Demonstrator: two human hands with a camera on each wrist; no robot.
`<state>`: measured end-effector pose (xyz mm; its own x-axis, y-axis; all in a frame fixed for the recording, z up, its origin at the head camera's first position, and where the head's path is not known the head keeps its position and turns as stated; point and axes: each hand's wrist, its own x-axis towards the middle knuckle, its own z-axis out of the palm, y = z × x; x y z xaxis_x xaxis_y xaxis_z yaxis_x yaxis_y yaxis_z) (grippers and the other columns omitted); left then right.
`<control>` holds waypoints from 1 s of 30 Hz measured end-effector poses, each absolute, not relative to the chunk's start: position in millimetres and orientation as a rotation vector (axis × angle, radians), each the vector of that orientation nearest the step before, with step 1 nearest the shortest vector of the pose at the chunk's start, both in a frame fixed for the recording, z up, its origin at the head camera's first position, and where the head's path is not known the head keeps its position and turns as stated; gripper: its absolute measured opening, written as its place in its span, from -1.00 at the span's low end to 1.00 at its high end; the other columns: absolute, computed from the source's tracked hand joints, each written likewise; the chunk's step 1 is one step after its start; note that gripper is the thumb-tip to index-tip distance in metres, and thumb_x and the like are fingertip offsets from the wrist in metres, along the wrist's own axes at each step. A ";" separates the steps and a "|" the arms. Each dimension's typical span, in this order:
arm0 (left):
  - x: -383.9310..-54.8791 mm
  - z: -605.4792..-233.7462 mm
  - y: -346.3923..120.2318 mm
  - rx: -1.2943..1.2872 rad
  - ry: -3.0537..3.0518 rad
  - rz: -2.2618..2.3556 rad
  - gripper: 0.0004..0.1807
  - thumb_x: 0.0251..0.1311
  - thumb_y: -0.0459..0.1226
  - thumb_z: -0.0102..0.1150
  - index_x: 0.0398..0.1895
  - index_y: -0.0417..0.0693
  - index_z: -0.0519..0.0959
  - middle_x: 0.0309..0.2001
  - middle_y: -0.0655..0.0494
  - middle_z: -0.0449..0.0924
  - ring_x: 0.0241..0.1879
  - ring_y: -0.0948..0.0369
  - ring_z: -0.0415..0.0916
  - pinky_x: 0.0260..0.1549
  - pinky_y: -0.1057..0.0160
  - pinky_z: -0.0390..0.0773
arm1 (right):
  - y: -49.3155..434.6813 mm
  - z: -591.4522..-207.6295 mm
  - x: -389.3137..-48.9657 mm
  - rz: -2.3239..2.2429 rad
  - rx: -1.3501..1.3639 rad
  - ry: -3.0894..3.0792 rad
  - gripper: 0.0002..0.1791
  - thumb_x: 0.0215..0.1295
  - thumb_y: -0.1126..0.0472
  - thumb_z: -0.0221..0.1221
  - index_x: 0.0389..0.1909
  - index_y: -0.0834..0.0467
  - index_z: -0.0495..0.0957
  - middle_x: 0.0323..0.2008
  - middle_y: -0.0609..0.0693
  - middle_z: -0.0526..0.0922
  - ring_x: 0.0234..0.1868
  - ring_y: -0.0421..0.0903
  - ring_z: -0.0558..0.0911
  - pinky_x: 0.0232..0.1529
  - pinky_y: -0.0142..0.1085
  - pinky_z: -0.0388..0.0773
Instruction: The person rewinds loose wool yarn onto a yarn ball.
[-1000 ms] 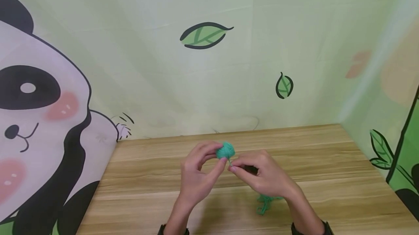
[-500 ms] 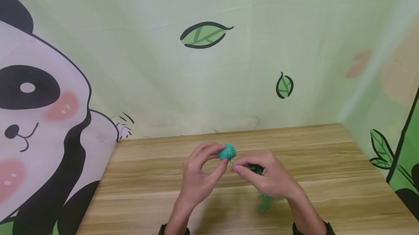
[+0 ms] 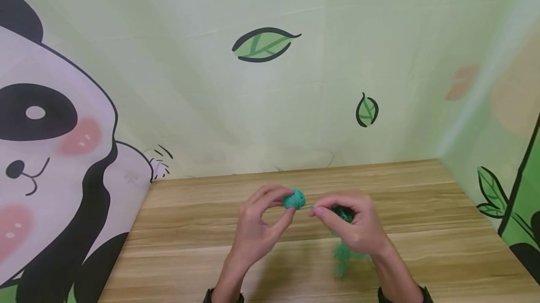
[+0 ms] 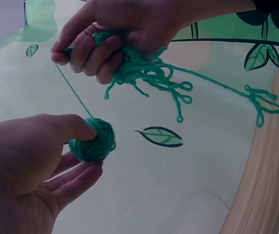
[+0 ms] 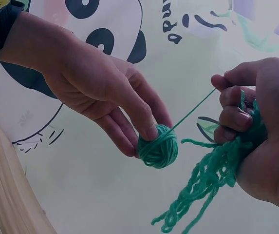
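My left hand [image 3: 259, 223] holds a small green yarn ball [image 3: 294, 199] between thumb and fingertips, above the table. A taut strand [image 4: 73, 90] runs from the ball to my right hand [image 3: 352, 221], which pinches it between thumb and index finger. The right hand's other fingers curl round a bunch of loose, kinked yarn [image 5: 212, 168]. Loops of that bunch hang out below the palm. In the left wrist view, one length trails from it toward more tangled yarn [image 4: 270, 105] near the table's edge. Part of the bunch is hidden inside the right hand.
Under the hands lies a wood-grain table [image 3: 190, 228]. Behind it hangs a pale green backdrop [image 3: 202, 106] printed with leaves, and a large printed panda [image 3: 97, 185] is at the left. Dark cuffs or bands [image 3: 405, 295] circle both wrists.
My right hand has moved right, away from the ball, and the strand between them is longer and now nearly level. The ball and left hand have shifted slightly right. More loose yarn shows beneath the right hand.
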<state>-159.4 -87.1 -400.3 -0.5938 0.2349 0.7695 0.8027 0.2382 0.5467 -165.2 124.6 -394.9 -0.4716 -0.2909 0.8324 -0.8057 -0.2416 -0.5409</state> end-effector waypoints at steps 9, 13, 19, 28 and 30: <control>-154.4 -401.3 -91.7 -1.129 -2.080 -1.497 -0.72 0.14 -0.55 0.39 -0.05 -0.33 0.70 -0.08 -0.10 0.69 -0.14 0.18 0.68 -0.17 0.27 0.79 | 128.1 -397.6 -169.2 1.715 1.099 -1.682 -0.72 0.12 0.72 0.16 -0.32 0.38 0.73 -0.51 0.04 0.70 -0.66 -0.26 0.37 -0.79 -0.37 0.32; -152.4 -400.2 -92.5 -1.207 -2.087 -1.567 -0.72 0.17 -0.53 0.38 -0.03 -0.30 0.70 -0.07 -0.06 0.69 -0.11 0.21 0.67 -0.16 0.26 0.79 | 128.3 -400.9 -172.4 1.655 0.997 -1.757 -0.74 0.13 0.69 0.21 -0.30 0.35 0.75 -0.49 0.02 0.73 -0.68 -0.29 0.34 -0.79 -0.38 0.29; -148.7 -395.2 -93.6 -1.311 -2.048 -1.694 -0.70 0.14 -0.59 0.37 -0.03 -0.35 0.67 -0.09 -0.11 0.69 -0.11 0.15 0.68 -0.16 0.20 0.80 | 128.4 -403.8 -176.4 1.588 0.939 -1.824 -0.73 0.15 0.66 0.25 -0.30 0.28 0.77 -0.51 0.00 0.73 -0.66 -0.28 0.37 -0.74 -0.42 0.36; -155.1 -411.4 -96.4 -1.419 -1.971 -1.804 -0.65 0.20 -0.55 0.36 0.07 -0.33 0.64 -0.02 -0.15 0.67 -0.04 0.09 0.66 -0.12 0.10 0.79 | 127.2 -404.5 -178.2 1.528 0.895 -1.975 -0.78 0.25 0.54 0.29 -0.26 0.20 0.79 -0.47 -0.06 0.76 -0.65 -0.26 0.42 -0.68 -0.48 0.45; -157.5 -415.6 -97.1 -1.436 -1.942 -1.827 -0.64 0.19 -0.56 0.35 0.08 -0.34 0.63 0.00 -0.17 0.66 -0.03 0.06 0.66 -0.10 0.08 0.79 | 126.8 -405.0 -178.7 1.518 0.881 -2.023 -0.81 0.29 0.50 0.29 -0.26 0.18 0.79 -0.43 -0.07 0.78 -0.62 -0.24 0.48 -0.64 -0.47 0.51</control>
